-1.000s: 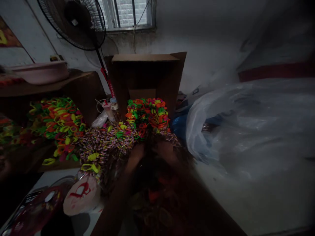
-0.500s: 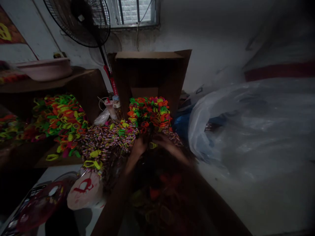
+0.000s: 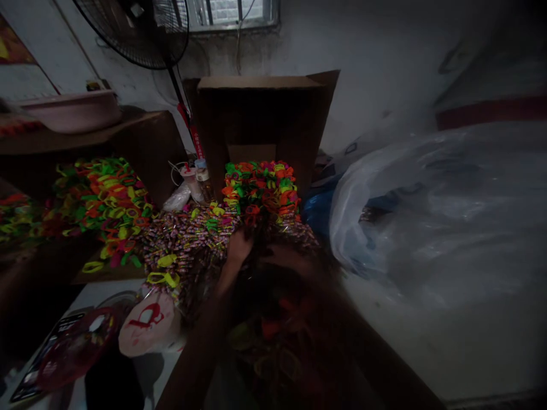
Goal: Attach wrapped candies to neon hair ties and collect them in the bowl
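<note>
My left hand [image 3: 237, 248] and my right hand [image 3: 287, 257] meet in deep shadow at the near edge of a heap of small wrapped sticks [image 3: 188, 242]. Just beyond them lies a pile of neon plastic rings [image 3: 260, 191] in green, orange, pink and yellow. Both hands look curled over something dark between them, but the dim light hides the fingers and what they hold. A few loose yellow rings [image 3: 162, 278] lie to the left of my left forearm.
An open cardboard box [image 3: 260, 114] stands behind the rings. A second spread of neon rings [image 3: 102, 199] covers the left side. A large clear plastic bag [image 3: 436, 210] fills the right. A standing fan [image 3: 137, 28], small bottles [image 3: 194, 179] and a pink basin [image 3: 70, 111] are at the back.
Both hands have shifted a little forward toward the ring pile. The view has tilted slightly, so everything sits lower and closer in the picture.
</note>
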Motion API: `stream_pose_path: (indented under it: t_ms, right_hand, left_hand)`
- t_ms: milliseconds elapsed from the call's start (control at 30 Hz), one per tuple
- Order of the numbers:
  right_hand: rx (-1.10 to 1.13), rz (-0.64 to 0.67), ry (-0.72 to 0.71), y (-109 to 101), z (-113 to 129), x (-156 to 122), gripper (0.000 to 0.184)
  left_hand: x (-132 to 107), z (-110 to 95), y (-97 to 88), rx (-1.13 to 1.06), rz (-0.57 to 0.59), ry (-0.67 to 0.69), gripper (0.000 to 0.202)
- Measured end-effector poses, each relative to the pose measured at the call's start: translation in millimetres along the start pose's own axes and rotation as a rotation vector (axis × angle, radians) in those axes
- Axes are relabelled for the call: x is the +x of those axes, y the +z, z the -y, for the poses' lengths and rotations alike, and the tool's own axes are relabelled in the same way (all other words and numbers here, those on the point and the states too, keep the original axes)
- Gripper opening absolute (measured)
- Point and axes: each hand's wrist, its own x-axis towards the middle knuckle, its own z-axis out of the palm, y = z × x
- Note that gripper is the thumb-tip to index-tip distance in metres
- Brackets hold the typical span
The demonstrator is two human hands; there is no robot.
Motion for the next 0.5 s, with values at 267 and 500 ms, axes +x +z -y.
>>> stream_pose_path:
  t_ms: [267,500]
  right_hand:
    - [0.099,-0.042,-0.023,-6,5,-5,0.028]
    - [0.184,-0.052,-0.202,-17,37,-63,0.038]
  left_hand:
    - [-2,-7,-12.0,-0.074,-0.106,-0.069,0.023]
    - [-1,-5,-6.5,-0.108,-0.111,-0.033,0.021]
